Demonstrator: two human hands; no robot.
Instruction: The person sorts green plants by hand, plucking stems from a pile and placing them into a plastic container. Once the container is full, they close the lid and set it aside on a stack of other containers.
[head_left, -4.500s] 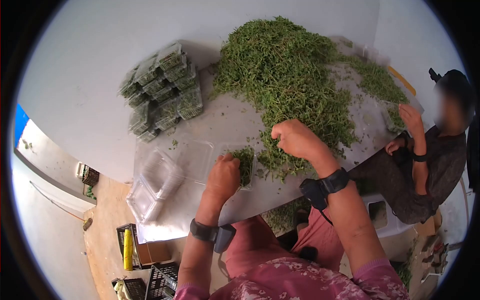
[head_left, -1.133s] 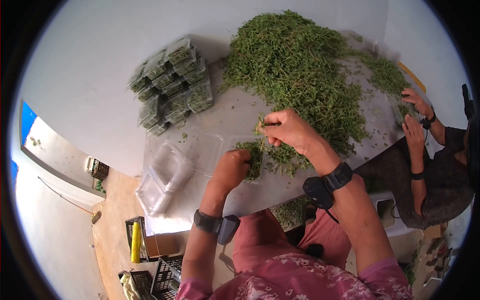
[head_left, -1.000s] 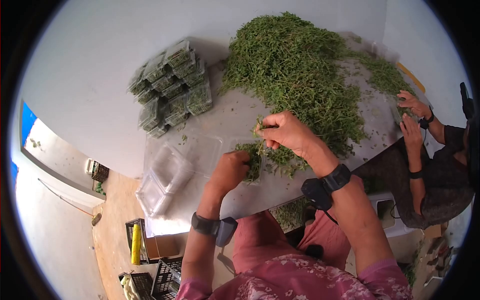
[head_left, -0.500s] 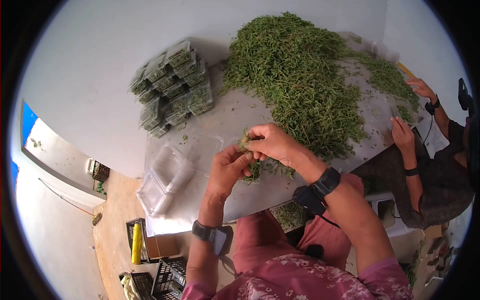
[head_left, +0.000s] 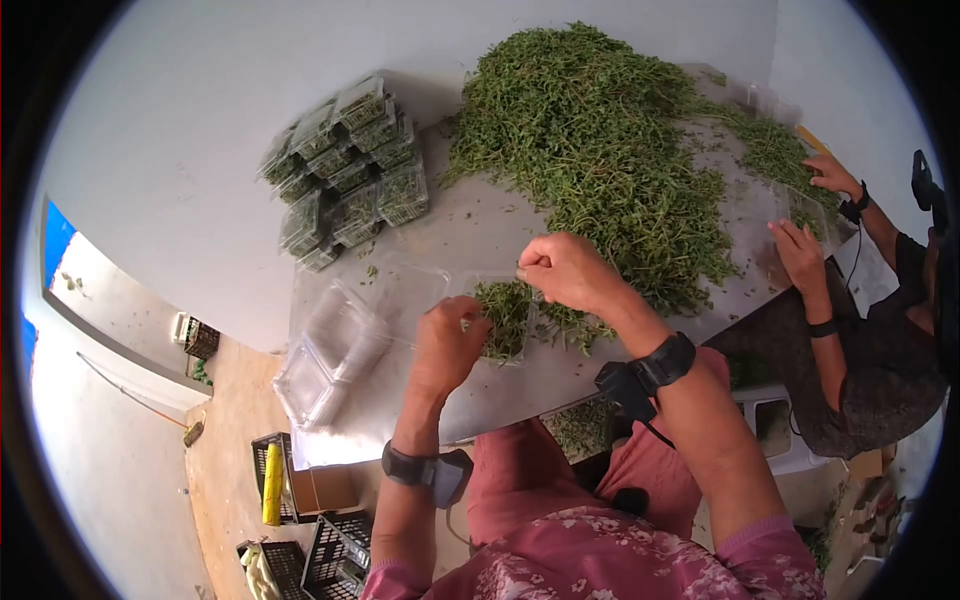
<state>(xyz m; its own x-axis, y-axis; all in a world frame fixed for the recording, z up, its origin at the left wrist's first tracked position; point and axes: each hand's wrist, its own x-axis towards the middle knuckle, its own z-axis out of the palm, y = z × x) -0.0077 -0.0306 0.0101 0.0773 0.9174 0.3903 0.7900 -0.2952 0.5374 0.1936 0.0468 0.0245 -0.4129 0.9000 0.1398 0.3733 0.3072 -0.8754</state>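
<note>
An open clear plastic clamshell box (head_left: pixel 522 352) lies on the table before me, green sprigs (head_left: pixel 508 312) filling its near part and its transparent lid (head_left: pixel 425 285) folded out to the left. My left hand (head_left: pixel 448 342) is at the left side of the sprigs, fingers curled in; what they grip, if anything, is hidden. Above the box's far right corner, my right hand (head_left: pixel 568 272) has thumb and fingers pinched together, on something too small to name. Just beyond it rises a large heap of green sprigs (head_left: pixel 600 140).
Filled clamshell boxes (head_left: pixel 350 165) are stacked at the back left of the table (head_left: pixel 475 225). Nested clear boxes (head_left: pixel 330 350) stand at the left edge. A co-worker's hands (head_left: pixel 800 255) are over greens at the right. Black crates (head_left: pixel 335 550) sit on the floor.
My hands, together over the box before, have moved apart: the right up and to the right, the left slightly down. The sprigs in the box now show between them.
</note>
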